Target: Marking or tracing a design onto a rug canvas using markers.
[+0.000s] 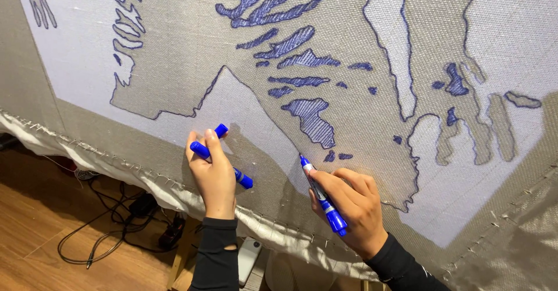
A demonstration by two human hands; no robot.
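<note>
Most shapes on the stretched grey woven cloth (174, 64) were outlined in blue, few hatched, while the right hand (351, 206) gripped a blue marker pen (322, 197) tracing and the left hand (214, 175) clasped a second blue marker (241, 177) and a blue cap (221, 130)

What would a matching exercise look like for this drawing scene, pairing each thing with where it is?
Things:
1. right hand
2. left hand
3. black cables
4. loose marker cap

Places:
A. on the wooden floor under the frame
B. holding a blue marker, tip on the stretched cloth
C. on the cloth by the left fingertips
D. flat on the cloth, holding a second blue marker

Pairs: 1-B, 2-D, 3-A, 4-C
</note>
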